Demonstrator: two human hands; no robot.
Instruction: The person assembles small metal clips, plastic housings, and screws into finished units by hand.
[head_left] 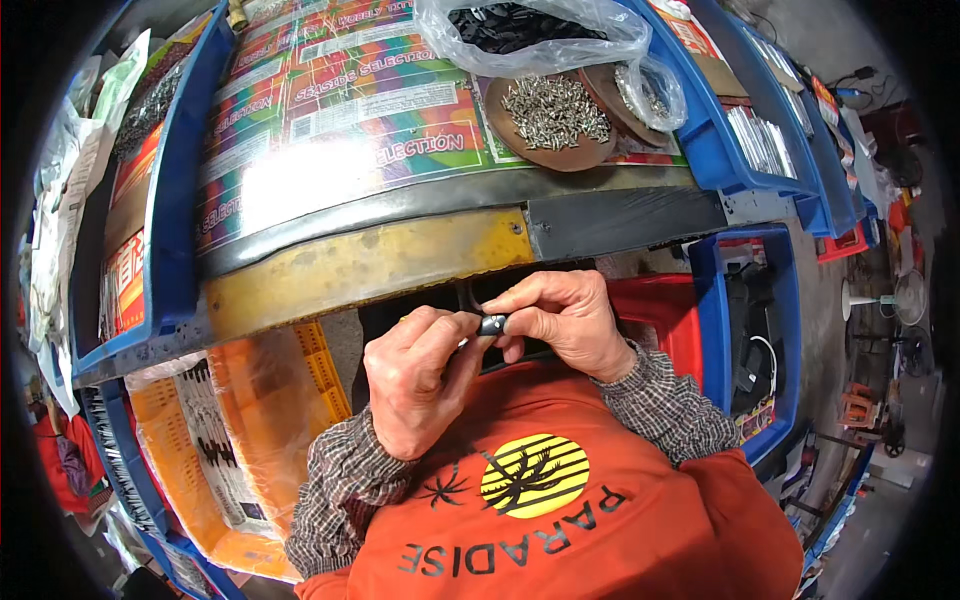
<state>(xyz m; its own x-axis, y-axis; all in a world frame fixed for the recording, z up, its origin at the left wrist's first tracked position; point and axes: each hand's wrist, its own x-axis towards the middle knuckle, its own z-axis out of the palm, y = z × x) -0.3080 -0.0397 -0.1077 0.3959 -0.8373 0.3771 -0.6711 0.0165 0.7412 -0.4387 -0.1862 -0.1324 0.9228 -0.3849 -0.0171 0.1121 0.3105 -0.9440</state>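
Note:
Between my two hands, just below the bench's front edge, is a small dark piece with white marks (491, 325). Its exact kind is too small to make out. The thumb and fingers of my left hand (420, 375) pinch it from one side. From the other side my right hand (565, 318) grips it between thumb and forefinger. A thin dark curved band (468, 296) shows just above the fingers, and I cannot tell whether it joins the piece. On the bench, a brown dish (540, 157) holds many small silvery metal parts (556, 110).
Behind the dish lies a clear plastic bag of black pieces (520, 30); a second brown dish (612, 88) with a small bag stands beside it. Blue bins (172, 225) flank the bench. Below are an orange crate (325, 375) at left and a blue bin (708, 330) at right.

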